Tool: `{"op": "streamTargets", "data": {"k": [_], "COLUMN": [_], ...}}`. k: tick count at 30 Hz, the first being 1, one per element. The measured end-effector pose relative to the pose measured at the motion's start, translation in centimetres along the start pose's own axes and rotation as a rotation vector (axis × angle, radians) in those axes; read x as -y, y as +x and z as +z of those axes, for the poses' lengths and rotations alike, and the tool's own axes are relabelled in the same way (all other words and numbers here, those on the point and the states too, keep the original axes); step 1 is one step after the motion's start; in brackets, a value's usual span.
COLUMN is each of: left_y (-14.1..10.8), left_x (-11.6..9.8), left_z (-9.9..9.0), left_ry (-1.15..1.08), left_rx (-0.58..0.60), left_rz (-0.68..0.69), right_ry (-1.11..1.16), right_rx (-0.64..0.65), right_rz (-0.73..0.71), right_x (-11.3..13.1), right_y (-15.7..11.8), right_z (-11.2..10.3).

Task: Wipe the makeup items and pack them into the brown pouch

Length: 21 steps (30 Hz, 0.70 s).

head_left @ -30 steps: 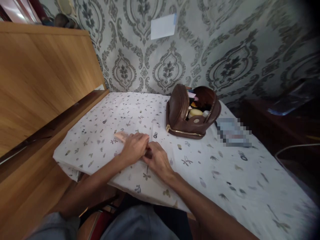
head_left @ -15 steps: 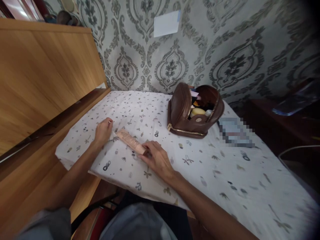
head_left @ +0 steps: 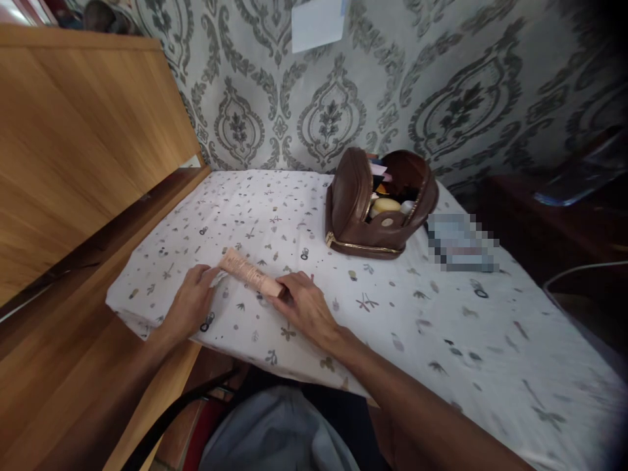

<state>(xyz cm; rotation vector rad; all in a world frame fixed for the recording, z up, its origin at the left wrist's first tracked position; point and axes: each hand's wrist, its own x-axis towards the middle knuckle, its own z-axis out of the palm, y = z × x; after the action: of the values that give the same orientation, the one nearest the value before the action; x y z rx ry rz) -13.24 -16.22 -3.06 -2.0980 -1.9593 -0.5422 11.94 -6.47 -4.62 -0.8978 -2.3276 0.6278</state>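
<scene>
A peach-coloured tube [head_left: 249,275] with small print lies slanted just above the patterned white cloth [head_left: 383,333]. My right hand [head_left: 307,306] is closed on its cap end, thumb and fingers pinching it. Beside the tube's other end is my left hand [head_left: 189,301], its fingertips bent together near a small whitish, see-through piece [head_left: 219,278]. Whether the left fingers grip that piece is too blurred to tell. To the right of both hands stands an open brown bag [head_left: 363,222] with a yellow-lidded item [head_left: 386,207] inside.
A pixelated flat object [head_left: 461,243] lies right of the bag. Wooden panelling [head_left: 88,137] rises at the left, and a patterned wall [head_left: 265,104] with a white paper [head_left: 318,26] stands behind. A white cable [head_left: 583,267] runs along the right side.
My left hand has moved down and nearer to the tube's flat end. My right hand still holds the cap end. The view has shifted slightly.
</scene>
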Motion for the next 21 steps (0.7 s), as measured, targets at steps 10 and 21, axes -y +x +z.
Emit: {"op": "streamTargets", "data": {"k": [10,21], "left_y": [2.8,5.5], "left_x": [-5.8,-4.4], "left_z": [2.5,0.3], "left_ry": [0.042,-0.063], "left_rx": [-0.039,0.088], "left_rz": [0.295,0.377], "right_ry": [0.001,-0.158], "right_rx": [-0.041,-0.008], "right_rz": [-0.070,-0.254], "right_x": [-0.2,0.5], "right_y": [-0.2,-0.6], "right_z": [0.4,0.1]}}
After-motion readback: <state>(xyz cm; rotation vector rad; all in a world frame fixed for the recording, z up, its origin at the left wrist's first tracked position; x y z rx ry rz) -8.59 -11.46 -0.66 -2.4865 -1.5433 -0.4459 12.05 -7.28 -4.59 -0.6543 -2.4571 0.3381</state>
